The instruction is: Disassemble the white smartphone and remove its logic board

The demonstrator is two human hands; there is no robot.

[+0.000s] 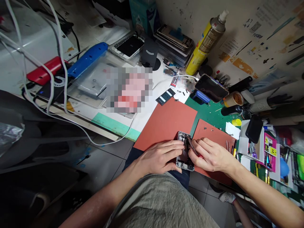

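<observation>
An opened phone point(182, 158) with its inner parts showing lies at the front edge of the red-brown mats. My left hand point(163, 155) grips it from the left, fingers over its edge and thumb near the lower end. In my right hand point(207, 155) is a slim tool with a red end point(193, 148), pinched between thumb and fingers. The tool's tip points at the upper right part of the phone; whether it touches cannot be made out. My fingers cover part of the phone's middle.
Behind lie a red-brown mat point(171, 117) and a dark phone-shaped card point(165, 96). A phone point(211, 87) leans on a blue stand, with a yellow spray can point(205, 42) behind it. Tool boxes point(251, 139) stand right. A white cable point(95, 144) hangs over the left edge.
</observation>
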